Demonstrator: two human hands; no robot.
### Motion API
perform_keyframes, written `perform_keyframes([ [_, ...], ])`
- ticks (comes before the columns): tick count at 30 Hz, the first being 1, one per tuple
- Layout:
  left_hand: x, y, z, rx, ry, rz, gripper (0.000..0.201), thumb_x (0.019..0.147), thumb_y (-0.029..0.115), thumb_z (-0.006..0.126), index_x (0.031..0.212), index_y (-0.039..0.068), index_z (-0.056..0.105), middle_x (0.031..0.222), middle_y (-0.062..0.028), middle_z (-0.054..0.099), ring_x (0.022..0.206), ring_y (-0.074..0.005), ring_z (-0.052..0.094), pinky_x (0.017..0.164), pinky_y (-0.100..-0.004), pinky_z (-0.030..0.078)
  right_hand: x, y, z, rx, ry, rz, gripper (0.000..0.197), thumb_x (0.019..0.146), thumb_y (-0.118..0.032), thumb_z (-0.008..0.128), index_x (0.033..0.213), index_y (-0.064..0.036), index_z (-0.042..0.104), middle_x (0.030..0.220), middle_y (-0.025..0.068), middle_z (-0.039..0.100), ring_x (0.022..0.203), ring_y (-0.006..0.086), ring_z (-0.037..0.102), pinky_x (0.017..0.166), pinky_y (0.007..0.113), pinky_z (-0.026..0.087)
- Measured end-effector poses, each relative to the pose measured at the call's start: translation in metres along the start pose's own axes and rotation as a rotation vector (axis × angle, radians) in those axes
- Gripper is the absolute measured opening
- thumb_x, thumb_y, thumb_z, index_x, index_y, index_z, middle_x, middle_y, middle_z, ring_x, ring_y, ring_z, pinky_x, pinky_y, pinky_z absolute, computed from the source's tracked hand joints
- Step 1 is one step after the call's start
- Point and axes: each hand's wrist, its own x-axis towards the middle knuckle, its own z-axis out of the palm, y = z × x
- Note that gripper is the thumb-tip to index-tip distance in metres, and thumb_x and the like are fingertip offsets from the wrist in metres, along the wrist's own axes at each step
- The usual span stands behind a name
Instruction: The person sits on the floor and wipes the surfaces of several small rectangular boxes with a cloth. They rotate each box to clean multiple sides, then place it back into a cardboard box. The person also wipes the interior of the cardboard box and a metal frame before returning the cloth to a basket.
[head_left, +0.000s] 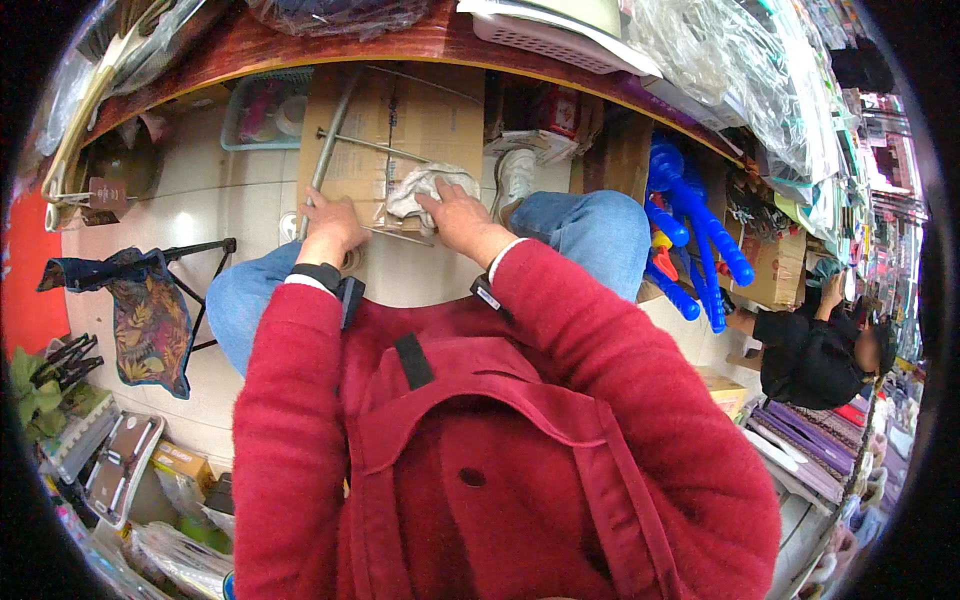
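A metal tube frame (pixel 329 150) with thin crossbars leans over a brown cardboard box (pixel 450 115) between my knees. My left hand (pixel 335 228) is closed around the lower end of its thick left tube. In my right hand (pixel 466 222) is a crumpled whitish cloth (pixel 408 190), pinched under the thumb and fingers. The cloth lies over the right part of the frame and hides the ends of the crossbars there.
Overhead runs a reddish wooden table edge (pixel 400 48) loaded with plastic-wrapped goods. A folding stool (pixel 150 320) with patterned fabric stands left. Blue plastic tubes (pixel 700 220) are right of my knee. Further right, a person in black (pixel 815 350) crouches beside shelves. A green basket (pixel 235 110) sits behind.
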Motion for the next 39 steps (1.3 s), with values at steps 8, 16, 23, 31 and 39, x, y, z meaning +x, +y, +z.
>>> perform_keyframes([
  [8, -0.006, 0.002, -0.006, 0.051, -0.016, 0.039, 0.082, 0.074, 0.052, 0.071, 0.138, 0.005, 0.049, 0.145, -0.0334, 0.035, 0.142, -0.0511, 0.012, 0.112, -0.0625, 0.02, 0.0, 0.003, 0.006, 0.026, 0.055, -0.031, 0.064, 0.076, -0.007, 0.064, 0.138, -0.0172, 0.049, 0.146, 0.0243, 0.035, 0.126, 0.0398, 0.044, 0.1, 0.044, 0.044],
  [16, -0.011, 0.003, -0.01, -0.024, 0.004, 0.039, 0.08, 0.072, 0.053, 0.069, 0.135, 0.005, 0.052, 0.14, -0.0303, 0.044, 0.142, -0.0509, 0.013, 0.109, -0.0652, 0.02, 0.0, 0.005, 0.01, 0.013, 0.087, -0.048, 0.059, 0.079, -0.008, 0.06, 0.136, -0.0172, 0.051, 0.144, 0.0242, 0.037, 0.125, 0.0393, 0.045, 0.097, 0.045, 0.046],
  [23, -0.012, 0.001, -0.008, -0.037, 0.034, 0.035, 0.079, 0.072, 0.053, 0.071, 0.132, 0.005, 0.055, 0.139, -0.0322, 0.044, 0.141, -0.0523, 0.013, 0.11, -0.0658, 0.02, 0.002, 0.001, 0.005, 0.004, 0.076, -0.036, 0.048, 0.084, -0.011, 0.054, 0.132, -0.0165, 0.053, 0.143, 0.0215, 0.04, 0.124, 0.0358, 0.047, 0.091, 0.047, 0.049],
  [31, -0.011, 0.001, -0.009, -0.016, -0.005, 0.06, 0.077, 0.074, 0.053, 0.069, 0.131, 0.003, 0.055, 0.14, -0.0298, 0.044, 0.142, -0.0521, 0.011, 0.111, -0.0645, 0.018, 0.004, -0.003, -0.002, -0.007, 0.088, -0.036, 0.044, 0.085, -0.013, 0.055, 0.129, -0.0182, 0.056, 0.135, 0.0182, 0.047, 0.119, 0.0323, 0.051, 0.086, 0.046, 0.05],
  [39, -0.018, -0.005, -0.017, -0.057, -0.002, 0.076, 0.079, 0.077, 0.054, 0.066, 0.136, 0.004, 0.05, 0.143, -0.0305, 0.04, 0.142, -0.0524, 0.011, 0.112, -0.0626, 0.018, 0.013, -0.011, -0.007, 0.059, 0.179, -0.031, 0.043, 0.081, -0.012, 0.061, 0.123, -0.0173, 0.059, 0.116, 0.0168, 0.053, 0.112, 0.0333, 0.054, 0.083, 0.045, 0.051],
])
